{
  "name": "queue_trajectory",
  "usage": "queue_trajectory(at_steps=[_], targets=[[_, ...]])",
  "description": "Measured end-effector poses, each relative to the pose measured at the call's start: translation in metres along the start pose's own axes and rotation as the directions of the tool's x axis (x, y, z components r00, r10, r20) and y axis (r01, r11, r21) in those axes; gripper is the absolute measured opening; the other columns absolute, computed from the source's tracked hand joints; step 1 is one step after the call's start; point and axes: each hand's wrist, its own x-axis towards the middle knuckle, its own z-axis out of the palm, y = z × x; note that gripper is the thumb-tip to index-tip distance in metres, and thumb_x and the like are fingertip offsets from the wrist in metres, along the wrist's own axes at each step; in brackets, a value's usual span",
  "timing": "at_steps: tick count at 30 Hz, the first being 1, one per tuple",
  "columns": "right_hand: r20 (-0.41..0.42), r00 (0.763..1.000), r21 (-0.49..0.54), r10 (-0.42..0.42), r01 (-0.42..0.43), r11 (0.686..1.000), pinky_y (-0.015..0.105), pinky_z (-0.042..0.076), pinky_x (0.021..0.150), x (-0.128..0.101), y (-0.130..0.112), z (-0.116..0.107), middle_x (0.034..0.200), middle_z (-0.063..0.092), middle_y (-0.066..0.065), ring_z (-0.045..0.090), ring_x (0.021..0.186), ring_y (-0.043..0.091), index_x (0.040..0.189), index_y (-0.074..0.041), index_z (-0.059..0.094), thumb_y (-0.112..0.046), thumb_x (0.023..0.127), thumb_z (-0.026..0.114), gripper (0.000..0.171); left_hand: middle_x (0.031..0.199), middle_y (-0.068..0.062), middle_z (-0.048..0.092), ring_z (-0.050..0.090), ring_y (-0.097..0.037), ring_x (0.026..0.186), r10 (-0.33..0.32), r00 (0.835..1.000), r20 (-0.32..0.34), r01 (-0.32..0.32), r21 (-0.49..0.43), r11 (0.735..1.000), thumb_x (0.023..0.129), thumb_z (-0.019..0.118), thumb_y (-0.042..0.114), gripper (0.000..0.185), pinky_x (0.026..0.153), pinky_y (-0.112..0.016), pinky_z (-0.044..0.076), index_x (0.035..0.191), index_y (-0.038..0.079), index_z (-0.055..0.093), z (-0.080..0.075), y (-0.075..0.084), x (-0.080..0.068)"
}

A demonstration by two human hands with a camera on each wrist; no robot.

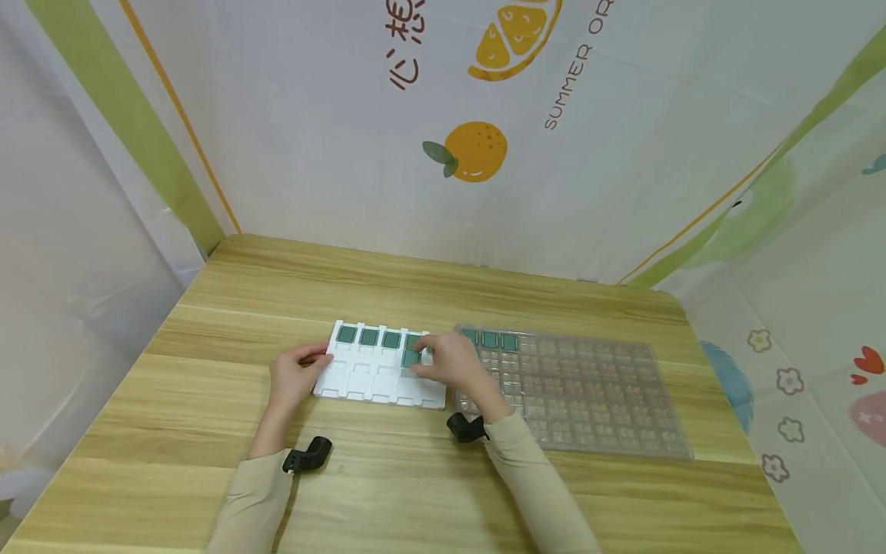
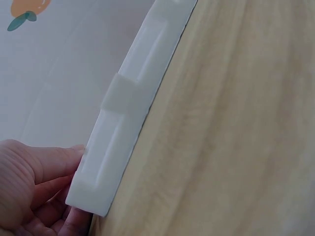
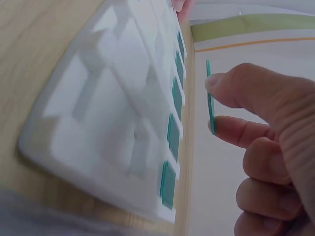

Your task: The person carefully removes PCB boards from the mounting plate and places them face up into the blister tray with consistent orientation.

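A white plastic tray (image 1: 379, 382) with shallow pockets lies on the table, and small green square plates (image 3: 168, 185) fill the row along its far side. My left hand (image 1: 292, 375) grips the tray's left end, with thumb and fingers at the corner in the left wrist view. Between thumb and a fingertip my right hand (image 1: 453, 362) pinches another thin green plate (image 3: 210, 101), seen edge-on and raised above the tray in the right wrist view. The tray's near row of pockets holds no plates.
To the right lies a large transparent compartment tray (image 1: 595, 392), with several green plates (image 1: 490, 339) in its far-left cells. Both trays sit on a wooden table (image 1: 388, 492). Printed fabric (image 1: 332, 154) hangs behind the table and at its sides.
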Motion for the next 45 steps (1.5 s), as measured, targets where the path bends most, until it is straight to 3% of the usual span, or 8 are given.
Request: queue_trajectory(at_steps=[13,20,34,45], targets=[[-0.049,0.998,0.046,0.048,-0.046,0.998,0.018,0.024,0.043,-0.014,0.022,-0.012,0.053,0.041,-0.008,0.031,0.045,0.005,0.095,-0.009,0.072,-0.025,0.079,0.075,0.022,0.087,-0.024,0.068,0.05,0.01,0.064,0.017,1.0,-0.006,-0.017,-0.01,1.0,0.08,0.067,-0.003,0.021,0.059,-0.007,0.041,0.1,-0.009,0.069,0.0,0.0,-0.001],[-0.066,0.997,0.062,0.051,-0.047,0.997,0.019,0.022,0.044,-0.022,0.035,-0.019,0.051,0.038,-0.008,0.03,0.045,0.006,0.093,-0.009,0.071,-0.023,0.078,0.076,0.021,0.087,-0.025,0.068,0.05,0.01,0.064,0.019,1.0,-0.008,-0.019,-0.013,1.0,0.081,0.067,-0.003,0.02,0.058,-0.007,0.041,0.1,-0.01,0.069,0.0,0.0,-0.001],[-0.02,0.991,0.142,0.133,-0.129,0.981,0.019,0.022,0.042,-0.038,0.06,-0.022,0.047,0.031,-0.008,0.025,0.041,0.005,0.099,-0.003,0.07,-0.02,0.081,0.073,0.024,0.088,-0.024,0.068,0.051,0.009,0.065,0.003,1.0,0.0,-0.003,-0.011,1.0,0.082,0.067,-0.002,0.021,0.06,-0.008,0.041,0.101,-0.009,0.069,-0.001,0.002,-0.001],[-0.046,0.988,0.074,0.147,-0.144,0.987,0.02,0.022,0.043,-0.048,0.078,-0.026,0.047,0.033,-0.008,0.026,0.042,0.005,0.098,-0.006,0.071,-0.021,0.08,0.073,0.023,0.088,-0.024,0.068,0.05,0.01,0.065,-0.004,1.0,0.004,0.004,-0.009,1.0,0.082,0.067,-0.002,0.021,0.06,-0.008,0.041,0.102,-0.009,0.068,0.0,0.002,-0.001]])
